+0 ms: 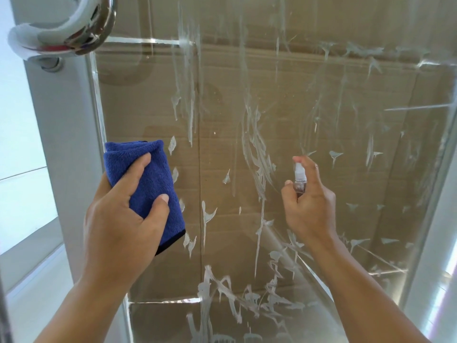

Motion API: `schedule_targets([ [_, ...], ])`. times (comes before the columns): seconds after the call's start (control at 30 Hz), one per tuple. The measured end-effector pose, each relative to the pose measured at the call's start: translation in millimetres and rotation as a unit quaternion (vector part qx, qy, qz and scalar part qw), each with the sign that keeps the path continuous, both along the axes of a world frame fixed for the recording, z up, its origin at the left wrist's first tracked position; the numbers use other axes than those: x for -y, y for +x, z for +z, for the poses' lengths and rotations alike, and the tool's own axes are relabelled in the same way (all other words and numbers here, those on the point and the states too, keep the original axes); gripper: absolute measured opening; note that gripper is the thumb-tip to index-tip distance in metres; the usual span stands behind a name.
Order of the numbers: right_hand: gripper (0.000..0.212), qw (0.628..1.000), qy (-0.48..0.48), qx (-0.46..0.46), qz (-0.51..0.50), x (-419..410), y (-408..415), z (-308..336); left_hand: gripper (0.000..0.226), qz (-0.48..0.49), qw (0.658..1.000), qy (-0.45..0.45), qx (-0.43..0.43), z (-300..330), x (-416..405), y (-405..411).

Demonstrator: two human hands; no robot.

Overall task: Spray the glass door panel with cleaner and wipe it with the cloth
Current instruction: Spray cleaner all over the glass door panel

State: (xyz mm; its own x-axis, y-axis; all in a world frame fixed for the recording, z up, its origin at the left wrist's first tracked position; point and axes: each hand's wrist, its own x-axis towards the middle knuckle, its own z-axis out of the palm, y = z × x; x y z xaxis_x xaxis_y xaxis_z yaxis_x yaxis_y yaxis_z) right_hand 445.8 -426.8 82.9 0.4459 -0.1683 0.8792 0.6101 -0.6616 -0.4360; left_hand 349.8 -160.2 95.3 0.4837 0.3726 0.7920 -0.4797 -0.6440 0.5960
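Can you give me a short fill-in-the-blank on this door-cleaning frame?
1. The left hand holds a folded ____ cloth.
2. The right hand grips a small spray ____, its forefinger on the nozzle.
3. White smears streak the glass panel, and behind it shows brown ____.
4. The chrome door handle sits at the upper ____ of the view.

Missing: blue; bottle; cardboard; left

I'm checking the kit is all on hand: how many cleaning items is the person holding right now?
2. A folded blue cloth is gripped in the left hand, near the door frame. A small clear spray bottle is held in the right hand, pointed at the streaked glass panel.
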Motion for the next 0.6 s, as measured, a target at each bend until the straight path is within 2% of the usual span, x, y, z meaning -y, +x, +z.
schedule_targets([
  [0.13, 0.057, 1.000, -0.016, -0.008, 0.009, -7.1, 3.9, 4.1, 0.064, 0.003, 1.000, -0.001, -0.002, -0.1, -2.8, -0.8],
  [0.3, 0.048, 0.999, -0.026, 0.010, 0.029, -21.7, 3.5, 6.5, 0.065, 0.022, 1.000, 0.000, 0.000, 1.6, -10.1, -2.1],
  [0.5, 0.070, 0.994, -0.084, 0.046, 0.058, -51.9, -0.7, 29.8, 0.064, 0.027, 0.999, -0.006, 0.016, 8.8, -17.3, -4.3],
  [0.6, 0.070, 0.988, -0.108, 0.083, 0.065, -71.0, -4.1, 47.0, 0.065, 0.047, 0.999, 0.006, 0.013, 12.6, -23.4, -5.6],
])
